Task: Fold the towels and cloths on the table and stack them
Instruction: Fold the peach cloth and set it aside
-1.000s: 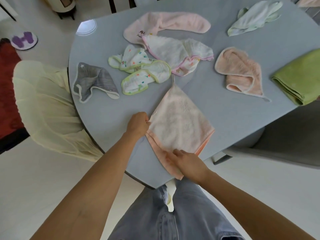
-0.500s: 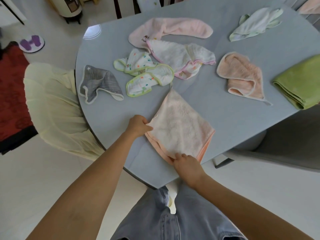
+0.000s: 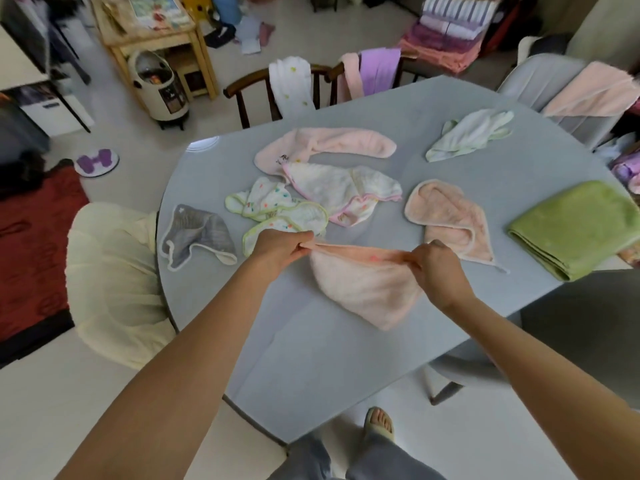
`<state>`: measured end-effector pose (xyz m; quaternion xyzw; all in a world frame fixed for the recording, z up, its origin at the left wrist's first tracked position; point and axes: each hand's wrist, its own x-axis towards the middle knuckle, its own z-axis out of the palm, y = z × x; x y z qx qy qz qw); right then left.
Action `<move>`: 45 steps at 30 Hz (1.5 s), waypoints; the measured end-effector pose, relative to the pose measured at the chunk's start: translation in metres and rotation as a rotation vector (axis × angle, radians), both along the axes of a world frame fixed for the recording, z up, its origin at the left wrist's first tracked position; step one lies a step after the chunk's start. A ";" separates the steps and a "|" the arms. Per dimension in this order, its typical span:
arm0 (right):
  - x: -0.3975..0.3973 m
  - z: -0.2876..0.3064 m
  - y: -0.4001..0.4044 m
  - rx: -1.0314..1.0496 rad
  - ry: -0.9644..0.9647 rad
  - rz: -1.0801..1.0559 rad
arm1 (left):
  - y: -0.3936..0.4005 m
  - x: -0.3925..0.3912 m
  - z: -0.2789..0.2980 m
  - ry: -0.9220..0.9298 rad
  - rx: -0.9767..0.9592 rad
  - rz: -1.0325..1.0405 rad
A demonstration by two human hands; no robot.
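A pale peach towel (image 3: 363, 289) hangs stretched between my two hands above the grey-blue table (image 3: 311, 358). My left hand (image 3: 280, 249) pinches its left corner and my right hand (image 3: 436, 268) pinches its right corner. The towel's lower part sags down toward the tabletop. Several unfolded cloths lie beyond it: a grey cloth (image 3: 197, 233), a green-edged dotted cloth (image 3: 277, 213), a white pink-edged cloth (image 3: 346, 192), a long pink towel (image 3: 329, 147), a pale green cloth (image 3: 467, 135) and a peach towel (image 3: 450, 220). A folded green towel (image 3: 575, 226) lies at the right edge.
A cream-covered chair (image 3: 110, 278) stands at the table's left. Wooden chairs draped with cloths (image 3: 294, 81) stand at the far side, a grey chair (image 3: 554, 88) at the far right. My foot in a sandal (image 3: 379, 422) shows below the near edge.
Both hands have lifted the peach towel off the table by two corners and carried it away from the near edge. The camera has tilted up, showing more of the room.
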<state>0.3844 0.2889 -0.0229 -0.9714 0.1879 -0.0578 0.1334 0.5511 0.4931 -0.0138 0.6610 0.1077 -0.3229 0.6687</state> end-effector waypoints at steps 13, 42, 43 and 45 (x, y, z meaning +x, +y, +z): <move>-0.011 0.027 -0.082 0.231 -0.268 -0.053 | -0.041 -0.011 0.036 -0.650 0.286 -0.567; -0.046 -0.004 -0.146 0.071 -0.067 -0.159 | -0.130 -0.072 0.056 -0.812 0.429 -1.206; -0.047 -0.005 -0.146 0.082 -0.070 -0.136 | -0.132 -0.070 0.055 -0.828 0.467 -1.200; -0.051 -0.007 -0.145 0.095 -0.073 -0.116 | -0.134 -0.067 0.052 -0.886 0.534 -1.188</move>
